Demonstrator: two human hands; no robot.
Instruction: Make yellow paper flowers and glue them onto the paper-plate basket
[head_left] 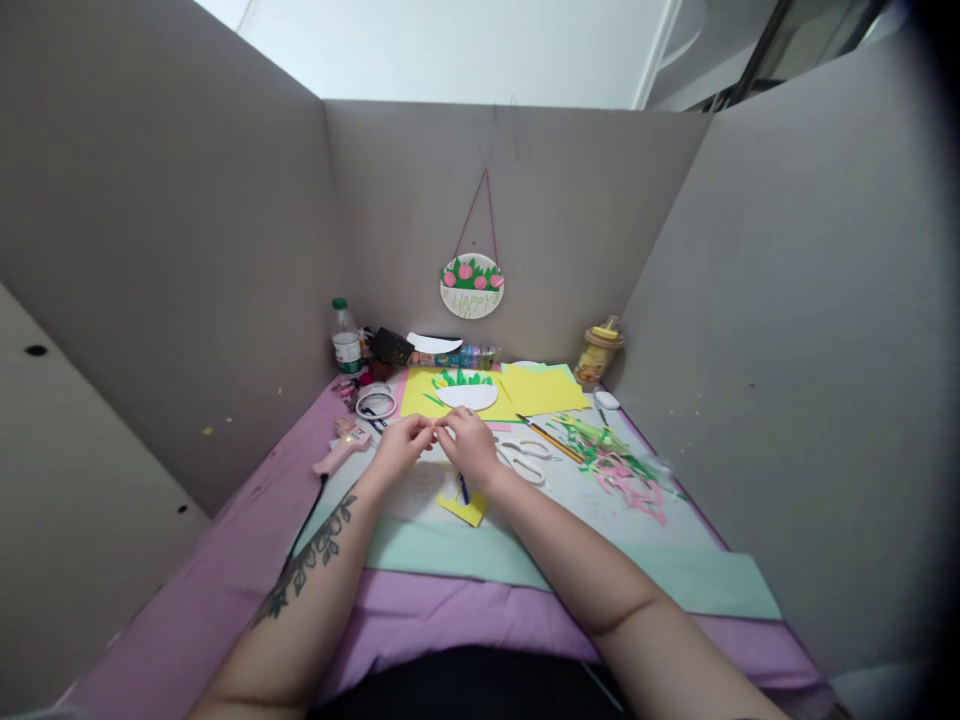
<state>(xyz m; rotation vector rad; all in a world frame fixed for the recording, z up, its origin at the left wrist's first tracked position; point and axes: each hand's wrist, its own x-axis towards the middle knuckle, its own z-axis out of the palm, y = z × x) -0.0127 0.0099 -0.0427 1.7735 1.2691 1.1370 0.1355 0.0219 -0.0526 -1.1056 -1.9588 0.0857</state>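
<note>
As two hands (401, 447) (466, 447) pinch, one scrap (434, 425) (yellow) shows.

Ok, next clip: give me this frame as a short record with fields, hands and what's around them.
setting: desk walled by grey panels
left hand: pinches small yellow piece
right hand: pinches the same piece
below hands: yellow paper scrap
beside right hand: white scissors, pencil, paper trimmings
back wall: hanging paper-plate craft
</note>
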